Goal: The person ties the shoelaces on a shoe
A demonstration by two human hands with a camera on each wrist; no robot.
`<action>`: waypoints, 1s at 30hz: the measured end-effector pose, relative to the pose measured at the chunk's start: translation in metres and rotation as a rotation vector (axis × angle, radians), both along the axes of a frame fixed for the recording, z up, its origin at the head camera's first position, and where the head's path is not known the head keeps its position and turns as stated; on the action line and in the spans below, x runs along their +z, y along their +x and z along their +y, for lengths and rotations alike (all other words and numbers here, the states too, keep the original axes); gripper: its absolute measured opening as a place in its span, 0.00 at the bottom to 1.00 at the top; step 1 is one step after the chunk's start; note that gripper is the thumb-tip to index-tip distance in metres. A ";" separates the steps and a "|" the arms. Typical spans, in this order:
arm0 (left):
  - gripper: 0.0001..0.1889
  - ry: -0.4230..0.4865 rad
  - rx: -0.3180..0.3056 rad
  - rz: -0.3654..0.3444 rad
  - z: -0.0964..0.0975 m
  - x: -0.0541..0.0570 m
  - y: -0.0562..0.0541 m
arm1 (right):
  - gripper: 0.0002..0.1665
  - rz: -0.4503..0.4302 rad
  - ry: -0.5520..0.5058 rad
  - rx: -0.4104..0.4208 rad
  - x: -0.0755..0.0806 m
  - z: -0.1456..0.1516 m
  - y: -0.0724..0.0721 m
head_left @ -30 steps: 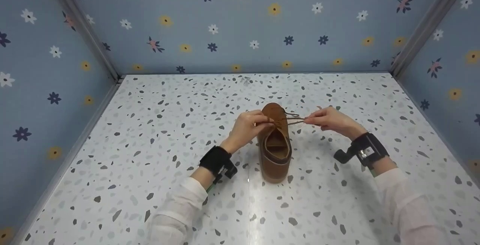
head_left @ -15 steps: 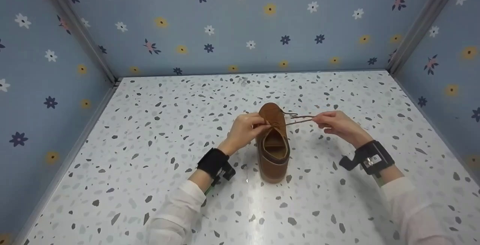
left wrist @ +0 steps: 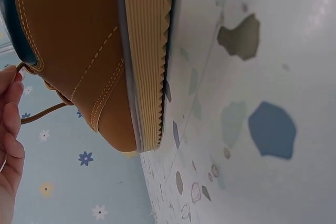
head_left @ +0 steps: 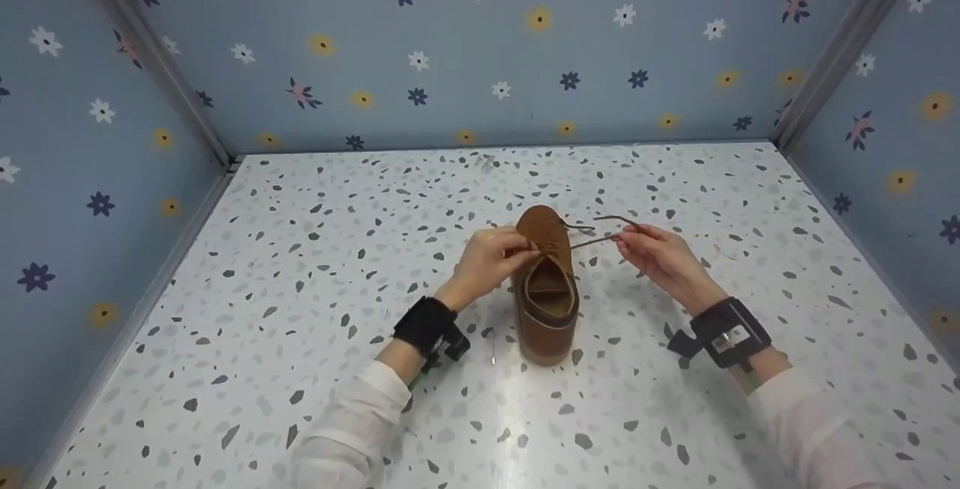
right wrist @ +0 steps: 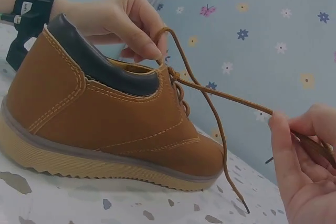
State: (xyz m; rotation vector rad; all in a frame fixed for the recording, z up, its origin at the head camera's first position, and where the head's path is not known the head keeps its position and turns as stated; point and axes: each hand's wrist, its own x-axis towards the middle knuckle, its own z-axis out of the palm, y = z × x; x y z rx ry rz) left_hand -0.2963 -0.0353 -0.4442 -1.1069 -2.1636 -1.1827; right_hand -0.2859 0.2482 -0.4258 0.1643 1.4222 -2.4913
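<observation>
A brown ankle shoe [head_left: 546, 343] stands upright on its sole, toe pointing away from me. At its throat my left hand [head_left: 484, 265] pinches a bent length of brown shoelace [right wrist: 181, 51] between thumb and finger. That lace's loose end hangs past the shoe's side in the right wrist view. Off to the right, my right hand [head_left: 664, 260] holds the other shoelace [right wrist: 231, 96], stretched straight from the eyelets; its tail curves up beyond the fingers. The dark padded collar [right wrist: 105, 64] faces me. In the left wrist view only part of the left hand [left wrist: 9, 135] shows.
The speckled white tabletop [head_left: 300, 369] carries the shoe. Blue flowered panels [head_left: 450, 39] enclose it at the back and both sides, with grey posts in the corners. Each wrist wears a black camera strap [head_left: 427, 328].
My right hand drew the lace out to the right, then came back slightly and turned, and the lace tail now curves up from its fingers. My left hand stays at the shoe's throat.
</observation>
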 end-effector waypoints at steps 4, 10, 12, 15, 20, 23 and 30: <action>0.03 0.003 0.005 -0.010 0.000 0.000 0.000 | 0.27 -0.002 0.013 -0.036 -0.001 -0.001 0.000; 0.02 -0.004 0.010 -0.023 -0.001 -0.001 0.001 | 0.37 -0.015 0.091 -0.070 0.002 0.002 0.002; 0.03 -0.018 0.018 -0.016 -0.002 0.000 0.001 | 0.38 -0.015 0.098 -0.081 0.002 0.004 0.003; 0.04 -0.047 0.035 -0.005 -0.002 0.000 0.001 | 0.38 -0.006 0.125 -0.090 0.002 0.007 0.004; 0.04 -0.075 0.054 -0.003 -0.003 0.001 0.002 | 0.38 -0.001 0.126 -0.090 0.001 0.012 0.007; 0.05 -0.084 0.056 -0.002 -0.003 0.002 0.001 | 0.37 0.000 0.118 -0.084 0.002 0.015 0.008; 0.06 -0.091 0.052 0.001 -0.006 0.004 0.001 | 0.34 0.006 0.127 -0.071 0.004 0.020 0.010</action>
